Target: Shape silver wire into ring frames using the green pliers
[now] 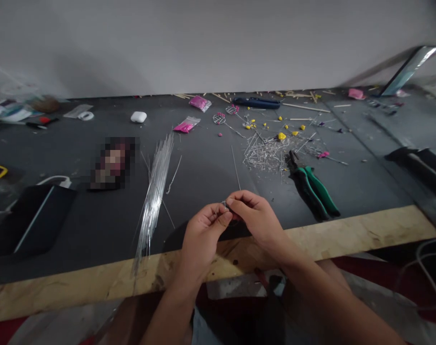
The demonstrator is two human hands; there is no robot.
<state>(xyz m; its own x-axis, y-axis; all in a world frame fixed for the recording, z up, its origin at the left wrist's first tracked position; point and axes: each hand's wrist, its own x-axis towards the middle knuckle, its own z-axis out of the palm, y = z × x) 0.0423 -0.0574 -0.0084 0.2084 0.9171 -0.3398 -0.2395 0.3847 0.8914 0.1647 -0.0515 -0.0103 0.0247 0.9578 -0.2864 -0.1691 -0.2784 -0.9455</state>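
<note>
tablet (pixel 34 218): dark slab lying flat at the near left of the table, with a white cable (pixel 54 179) at its far edge.
earbud case (pixel 138 116): small and white, far side, left of centre.
wire bundle (pixel 155 191): long sheaf of straight silver wires running near to far, just left of the hands; its near end overhangs the wooden table edge (pixel 347 235).
pink bags (pixel 186 125): two small clear packets with pink contents, far centre.
left hand (pixel 203 230): at the near edge, centre; thumb and forefinger pinched tight on the thin wire, other fingers curled.
thin wire (pixel 235 170): a single strand; its near end is caught between both hands and the rest runs away toward the far side over the dark mat (pixel 95 230).
right hand (pixel 255 215): touching the left hand, fingertips clamped on the same wire end from the right.
wire offcuts (pixel 266 153): loose heap of short silver pieces, far right of the hands, well apart from them.
yellow beads (pixel 281 136): scattered just beyond the offcuts.
pliers (pixel 313 187): green handles, lying flat to the right of the hands, nose against the offcut heap.
blue tool (pixel 257 102): dark, long, lying by the far wall.
</note>
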